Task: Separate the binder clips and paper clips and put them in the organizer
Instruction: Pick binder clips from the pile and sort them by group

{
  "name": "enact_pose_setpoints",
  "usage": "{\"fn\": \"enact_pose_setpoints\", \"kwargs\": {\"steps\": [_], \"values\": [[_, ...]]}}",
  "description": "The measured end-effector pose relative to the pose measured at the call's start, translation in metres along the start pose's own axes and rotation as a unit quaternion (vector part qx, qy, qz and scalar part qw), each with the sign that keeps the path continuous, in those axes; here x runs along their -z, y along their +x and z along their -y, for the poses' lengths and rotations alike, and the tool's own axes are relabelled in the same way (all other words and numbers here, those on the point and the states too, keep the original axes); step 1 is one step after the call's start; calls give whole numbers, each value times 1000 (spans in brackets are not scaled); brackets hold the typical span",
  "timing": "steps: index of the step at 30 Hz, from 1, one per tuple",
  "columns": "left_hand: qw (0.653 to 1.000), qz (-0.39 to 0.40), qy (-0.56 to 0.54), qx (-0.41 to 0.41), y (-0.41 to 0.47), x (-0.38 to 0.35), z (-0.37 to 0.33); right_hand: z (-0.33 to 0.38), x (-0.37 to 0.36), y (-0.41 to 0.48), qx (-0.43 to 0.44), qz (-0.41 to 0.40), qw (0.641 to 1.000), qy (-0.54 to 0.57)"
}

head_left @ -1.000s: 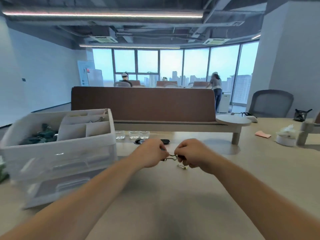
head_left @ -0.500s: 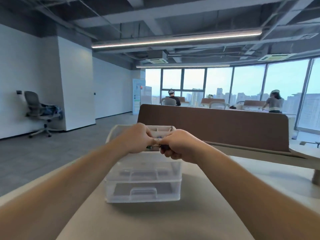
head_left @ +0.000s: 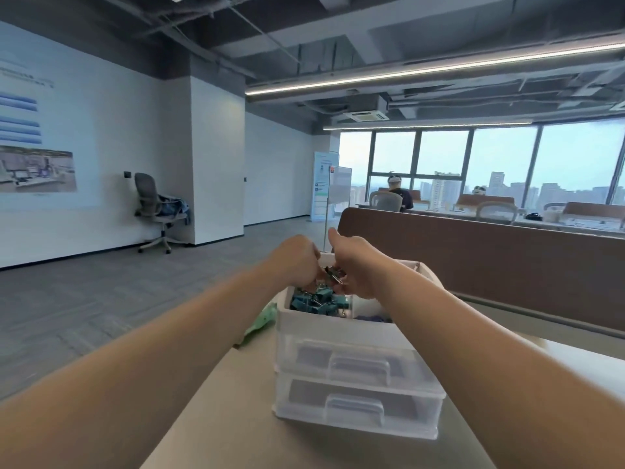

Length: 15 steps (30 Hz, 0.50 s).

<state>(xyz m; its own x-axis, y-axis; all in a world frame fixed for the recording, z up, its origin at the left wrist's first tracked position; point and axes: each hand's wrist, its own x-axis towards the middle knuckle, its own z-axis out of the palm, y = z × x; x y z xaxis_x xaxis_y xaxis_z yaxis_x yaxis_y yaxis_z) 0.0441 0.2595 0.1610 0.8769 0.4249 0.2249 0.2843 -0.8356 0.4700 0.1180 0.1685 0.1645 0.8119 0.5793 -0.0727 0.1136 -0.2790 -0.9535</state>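
**A:** What is the biggest thing there?

**B:** The pale surface point(head_left: 338, 448). A brown divider point(head_left: 473, 258) runs along its far side.

**A:** And on it?

**B:** The white organizer point(head_left: 355, 336) stands near the left edge. It has two shut drawers point(head_left: 358, 363) in front and open compartments on top. A crumpled green thing point(head_left: 262, 319) lies just beside its left wall.

**A:** Where are the person's hands?

**B:** Both forearms reach over the organizer's top. The left grip point(head_left: 297, 262) and the right grip point(head_left: 358, 265) almost meet above the near-left compartment.

**A:** Are they holding anything?

**B:** Both have their fingers curled in tight. They pinch a small dark clip point(head_left: 333, 274) with wire handles between them. Which fingers actually touch it is too small to tell.

**A:** What is under it?

**B:** A heap of teal binder clips point(head_left: 314, 301) fills that near-left compartment. The dark clip hangs just above the heap. The compartment to its right holds some dark blue bits point(head_left: 372, 319), too hidden to name.
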Motion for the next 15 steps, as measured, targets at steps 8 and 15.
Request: {"fn": "enact_pose_setpoints", "kwargs": {"steps": [8,15], "values": [[999,29,9,-20,0,-1,10,-4,-8,10,-20,-12,1000,-5],[992,-31,-116,-39,-12,-7,3,-10,15,-11,44,-51,998,12]]}}
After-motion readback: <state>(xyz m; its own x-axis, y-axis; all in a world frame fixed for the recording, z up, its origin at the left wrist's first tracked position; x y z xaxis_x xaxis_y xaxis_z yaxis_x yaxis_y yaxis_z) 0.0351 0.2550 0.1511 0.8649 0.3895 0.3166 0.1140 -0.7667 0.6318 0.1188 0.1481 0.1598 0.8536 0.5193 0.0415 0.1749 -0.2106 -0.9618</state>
